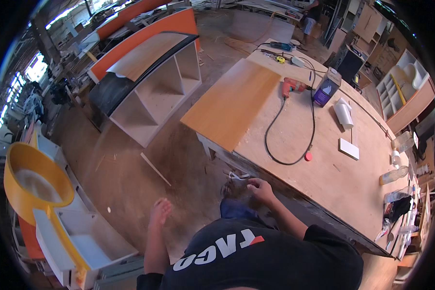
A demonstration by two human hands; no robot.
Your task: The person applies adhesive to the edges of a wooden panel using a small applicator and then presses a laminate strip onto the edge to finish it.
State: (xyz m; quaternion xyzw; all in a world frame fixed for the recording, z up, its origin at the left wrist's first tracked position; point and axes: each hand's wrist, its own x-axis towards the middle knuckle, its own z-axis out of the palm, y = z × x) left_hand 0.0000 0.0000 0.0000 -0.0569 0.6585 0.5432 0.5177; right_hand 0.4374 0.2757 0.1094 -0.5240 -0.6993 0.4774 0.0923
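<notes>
My left hand [160,210] hangs in the air over the floor, fingers loosely extended and nothing in them. Close to the workbench's near edge, my right hand [261,190] has its fingers slightly bent, and I see nothing held. Just beyond it, low beside the bench, is a small white object [238,176] that I cannot make out. A wood-grain panel [234,104] lies on the left end of the workbench [295,181], its corner overhanging the edge. Farther right on the bench are a red corded drill [292,87] and a purple-and-grey can [327,87].
A white-and-black cabinet [152,96] stands at the left, before an orange curved panel [145,41]. A yellow ring-shaped piece [38,179] sits lower left. A wood strip [155,169] lies on the floor. Bottles [394,175] line the bench's right side. Another person [311,21] stands far off.
</notes>
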